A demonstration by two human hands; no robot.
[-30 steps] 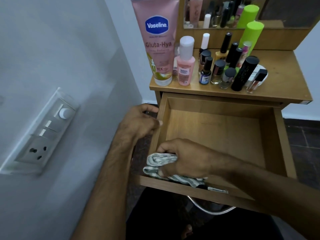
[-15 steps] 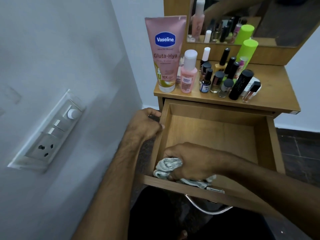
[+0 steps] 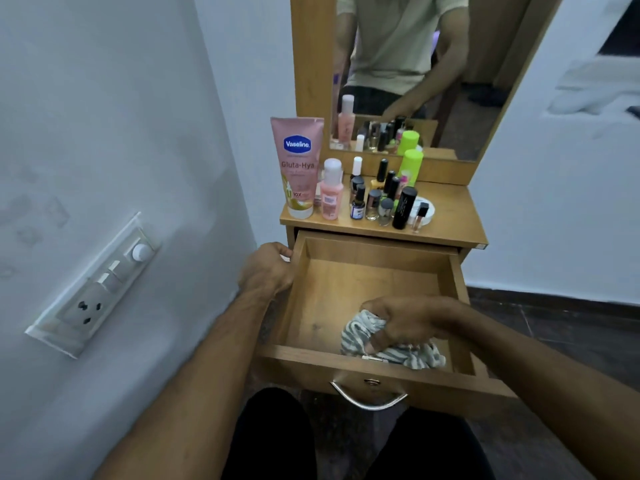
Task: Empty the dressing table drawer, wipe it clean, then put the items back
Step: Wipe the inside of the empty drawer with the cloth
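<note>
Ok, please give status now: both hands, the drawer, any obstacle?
Left hand grips drawer side wall. Right hand holds striped cloth on drawer floor, front right. Drawer open, emptied. No obstacle inside.

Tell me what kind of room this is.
Probably a bedroom or dressing corner at home: a wooden dressing table with a mirror, cosmetics such as a Vaseline lotion tube on top, and a wall socket panel.

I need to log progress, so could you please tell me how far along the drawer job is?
Done: the drawer is emptied; bottles stand on the tabletop. In hand: the right hand wipes with the striped cloth while the left hand holds the drawer's side. Left: returning the items.
</note>
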